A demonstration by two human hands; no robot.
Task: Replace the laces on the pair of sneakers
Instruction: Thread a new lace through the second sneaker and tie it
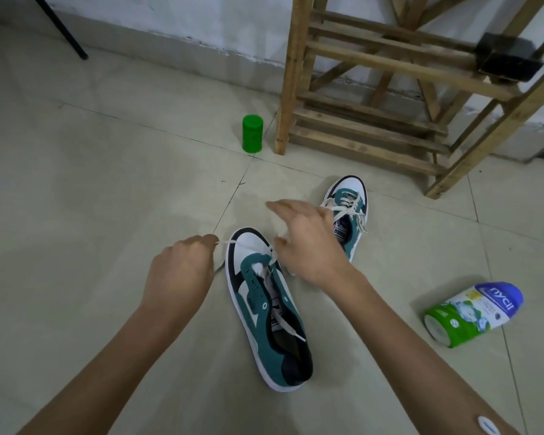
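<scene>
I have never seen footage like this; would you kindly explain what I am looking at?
There is no machine: the one picture comes from a wide-angle camera worn on a person's head, looking down at their bare hands. On the tiled floor lie two teal-and-white sneakers: the near sneaker almost unlaced, the far sneaker laced. The left hand pinches one end of a white lace that runs to the near sneaker's front eyelets. The right hand hovers over its toe, fingers spread; whether it holds anything is unclear. A green jar stands by a wooden rack, and a powder bottle lies on its side.
</scene>
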